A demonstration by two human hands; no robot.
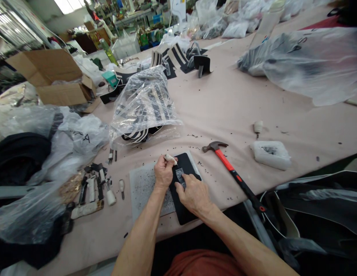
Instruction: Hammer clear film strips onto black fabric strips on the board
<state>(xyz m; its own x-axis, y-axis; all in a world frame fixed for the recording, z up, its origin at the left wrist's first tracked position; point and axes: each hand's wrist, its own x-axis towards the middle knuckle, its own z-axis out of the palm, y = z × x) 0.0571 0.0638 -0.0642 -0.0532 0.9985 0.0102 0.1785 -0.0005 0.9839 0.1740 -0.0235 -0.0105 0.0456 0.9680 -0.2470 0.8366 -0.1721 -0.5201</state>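
My left hand (163,173) is closed around a handle wrapped in whitish tape (170,159), a short hand tool like an awl or punch. Its tip is too small to make out, near the top of a black flat panel (182,212). On that panel lies a small clear plastic piece (180,174), held down by the thumb and index finger of my right hand (194,192). Under the panel is a greyish-white board (142,188) covered in small marks. A claw hammer (230,166) with a red and black handle lies to the right.
Left of the board are several taped hand tools (93,188) and another tool (122,188). A white block (272,154) sits at the right. Beyond are bagged striped pieces (151,105), a cardboard box (56,82) and a large plastic bag (313,65).
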